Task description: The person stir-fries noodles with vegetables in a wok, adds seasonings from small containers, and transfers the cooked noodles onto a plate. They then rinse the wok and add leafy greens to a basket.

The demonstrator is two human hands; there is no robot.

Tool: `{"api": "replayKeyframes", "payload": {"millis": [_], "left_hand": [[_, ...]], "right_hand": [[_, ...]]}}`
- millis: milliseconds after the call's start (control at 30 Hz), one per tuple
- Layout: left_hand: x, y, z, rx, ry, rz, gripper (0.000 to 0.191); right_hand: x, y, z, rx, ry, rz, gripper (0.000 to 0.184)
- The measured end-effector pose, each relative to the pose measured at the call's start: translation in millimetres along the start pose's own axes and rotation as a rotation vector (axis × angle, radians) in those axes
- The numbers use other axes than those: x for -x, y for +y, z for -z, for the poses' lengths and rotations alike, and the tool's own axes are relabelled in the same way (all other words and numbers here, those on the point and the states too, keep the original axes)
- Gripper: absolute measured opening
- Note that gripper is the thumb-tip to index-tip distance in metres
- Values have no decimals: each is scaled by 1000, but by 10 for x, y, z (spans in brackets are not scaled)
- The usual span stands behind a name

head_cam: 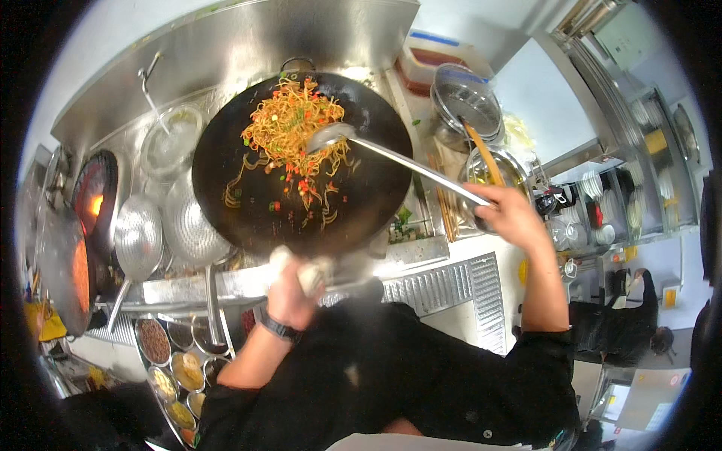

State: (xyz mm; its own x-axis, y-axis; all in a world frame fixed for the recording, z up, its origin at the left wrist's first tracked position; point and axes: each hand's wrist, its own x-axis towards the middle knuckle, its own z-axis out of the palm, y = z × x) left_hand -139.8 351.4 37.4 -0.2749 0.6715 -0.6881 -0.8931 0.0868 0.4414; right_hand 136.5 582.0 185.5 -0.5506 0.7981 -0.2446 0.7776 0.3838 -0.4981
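Note:
A large black wok (361,214) sits before me on the stove, with a heap of noodles (293,124) mixed with diced red and green pieces in its far half. My right hand (510,217) grips the end of a long-handled metal ladle (417,166). The ladle's bowl rests against the right side of the noodles. At the wok's near edge, my left hand (290,296) is closed around a pale folded cloth (312,276). Blur hides whether a wok handle lies under the cloth. Loose noodle strands lie across the wok's nearer half.
Left are perforated strainers (138,237), a water-filled pot (172,144) under a tap, and a burner with flame (97,204). Seasoning bowls (153,341) sit lower left. A wooden-handled utensil (485,155) leans in an oil bowl (502,169). Another person (617,321) stands far right.

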Motion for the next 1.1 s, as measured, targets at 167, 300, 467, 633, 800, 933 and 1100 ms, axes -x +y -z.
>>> {"api": "replayKeyframes", "payload": {"millis": [167,300,467,633,800,933,1100], "left_hand": [[-1395,83,-50,-134,-80,-66,17],[-871,-49,296,-36,-112,46,19],[7,-192,473,106,31,81,14],[-486,200,464,149,-81,-15,19],[-524,385,981,72,-43,-141,18],[-252,400,1077,-372,37,-461,18],[-88,-29,556,-536,59,-721,31]], "right_hand": [[-577,-14,-338,325,29,190,41],[-693,43,-665,113,175,251,42],[31,131,-496,-197,89,-19,56],[-440,-479,-974,164,67,211,57],[-533,-1104,-1555,-491,-402,109,50],[-303,-838,-1002,-452,-306,10,51],[-193,-562,-828,-379,-456,-61,45]]}}
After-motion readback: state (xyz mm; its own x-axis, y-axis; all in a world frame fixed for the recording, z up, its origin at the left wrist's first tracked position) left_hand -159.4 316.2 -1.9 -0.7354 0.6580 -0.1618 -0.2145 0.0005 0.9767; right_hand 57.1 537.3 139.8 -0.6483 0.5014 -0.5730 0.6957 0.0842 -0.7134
